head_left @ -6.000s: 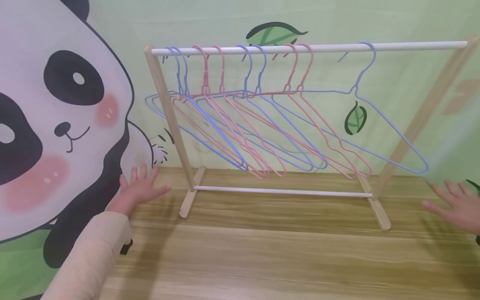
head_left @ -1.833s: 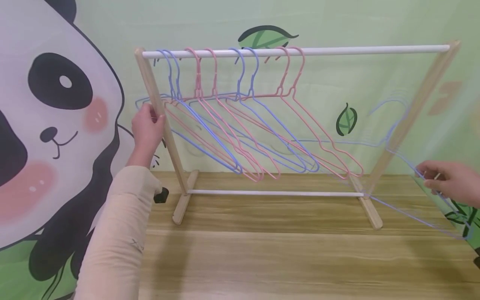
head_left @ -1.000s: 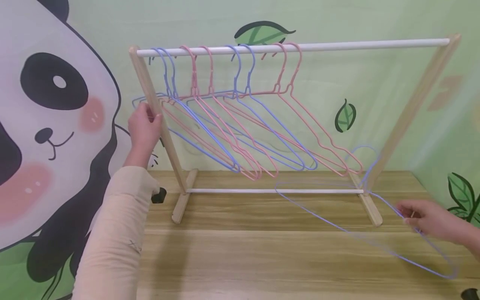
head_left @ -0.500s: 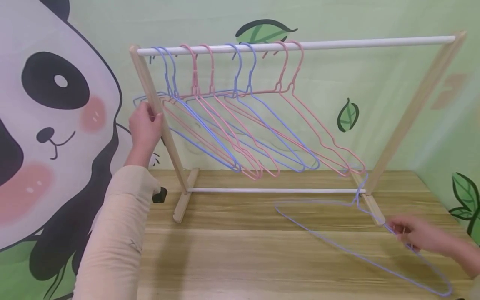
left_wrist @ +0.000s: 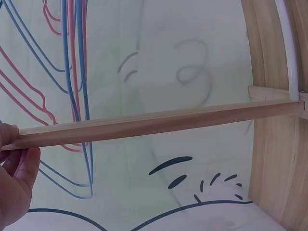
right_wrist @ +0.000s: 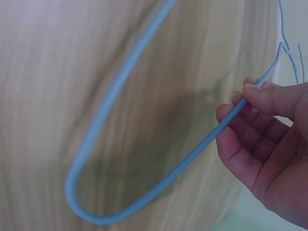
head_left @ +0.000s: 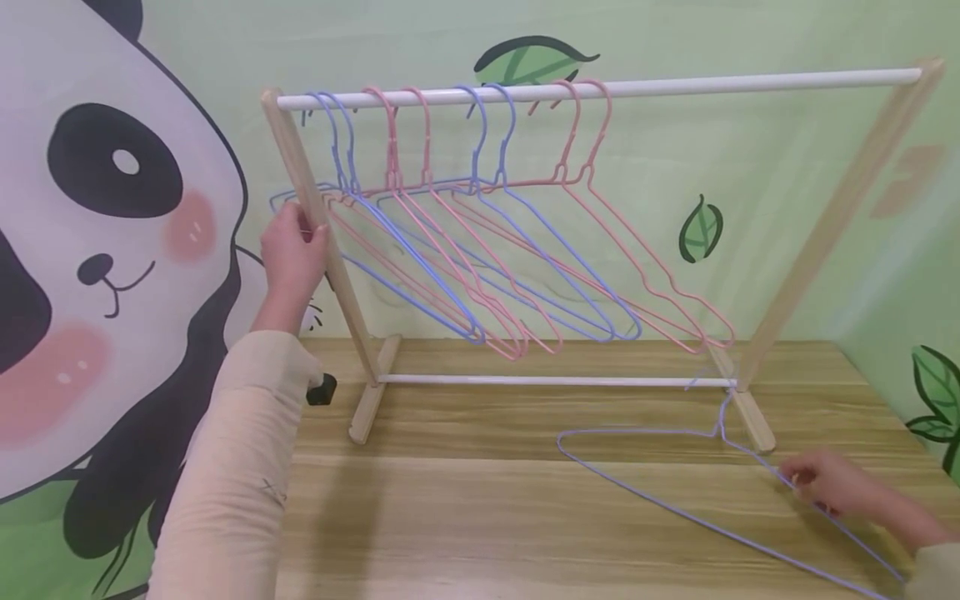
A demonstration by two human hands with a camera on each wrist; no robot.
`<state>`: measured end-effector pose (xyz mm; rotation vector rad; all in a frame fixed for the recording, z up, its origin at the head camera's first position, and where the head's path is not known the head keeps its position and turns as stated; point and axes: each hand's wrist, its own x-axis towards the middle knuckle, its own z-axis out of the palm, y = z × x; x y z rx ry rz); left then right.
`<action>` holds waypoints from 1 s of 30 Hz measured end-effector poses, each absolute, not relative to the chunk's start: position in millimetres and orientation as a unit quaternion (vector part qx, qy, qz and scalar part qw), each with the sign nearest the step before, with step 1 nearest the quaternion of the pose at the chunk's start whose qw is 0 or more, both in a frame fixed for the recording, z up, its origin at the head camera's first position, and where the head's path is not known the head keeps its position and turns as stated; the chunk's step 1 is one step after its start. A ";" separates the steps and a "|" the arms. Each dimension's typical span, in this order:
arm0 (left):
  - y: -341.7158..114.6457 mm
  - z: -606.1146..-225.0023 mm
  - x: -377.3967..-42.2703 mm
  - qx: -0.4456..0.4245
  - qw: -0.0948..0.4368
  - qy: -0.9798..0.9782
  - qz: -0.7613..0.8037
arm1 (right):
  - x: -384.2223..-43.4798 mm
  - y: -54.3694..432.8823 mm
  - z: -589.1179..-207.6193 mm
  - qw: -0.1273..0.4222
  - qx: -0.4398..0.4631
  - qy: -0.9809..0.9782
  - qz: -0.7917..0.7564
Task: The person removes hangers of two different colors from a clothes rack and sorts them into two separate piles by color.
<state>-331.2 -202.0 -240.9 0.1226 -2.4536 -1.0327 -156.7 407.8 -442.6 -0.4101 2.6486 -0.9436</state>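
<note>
My right hand (head_left: 847,485) pinches one shoulder of a blue clothes hanger (head_left: 678,510) low over the front right of the table. In the right wrist view, thumb and fingers close around the wire of that hanger (right_wrist: 185,163). Its hook (head_left: 724,408) points toward the rack's right foot. My left hand (head_left: 291,254) grips the left wooden post (head_left: 348,304) of the garment rack; the left wrist view shows the fingers (left_wrist: 30,168) around this post (left_wrist: 159,130). Pink hangers (head_left: 637,258) and blue hangers (head_left: 558,258) hang from the white rail (head_left: 750,83), gathered toward its left half.
The rack's right post (head_left: 836,225) stands behind the held hanger, on a wooden foot (head_left: 752,421). A lower white bar (head_left: 555,381) joins the two sides. Behind the wooden table (head_left: 450,517) hangs a green backdrop (head_left: 660,42) with a panda drawing (head_left: 172,250).
The right hand took the rightmost blue hanger off the rail and lowered it toward the table front, moving lower still in the last second. The left hand took hold of the left post and stays there.
</note>
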 end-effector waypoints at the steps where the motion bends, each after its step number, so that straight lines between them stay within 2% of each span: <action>1: -202.1 -241.1 -331.1 0.045 0.234 -0.895 -0.376 | -156.6 409.0 -445.0 0.150 -0.138 0.926 -0.318; 7: -201.7 -241.2 -330.7 0.044 0.231 -0.895 -0.379 | -157.3 413.9 -453.3 0.151 -0.101 0.948 -0.262; 16: -201.2 -239.5 -330.4 0.039 0.244 -0.892 -0.378 | -162.3 410.7 -445.7 0.075 -0.104 0.979 -0.161; 23: -202.7 -240.4 -331.3 0.044 0.241 -0.894 -0.375 | -174.1 396.9 -422.0 0.066 -0.109 0.970 -0.205; 30: -203.2 -241.7 -331.7 0.048 0.233 -0.894 -0.379 | -188.8 374.4 -373.0 -0.017 -0.136 0.967 -0.213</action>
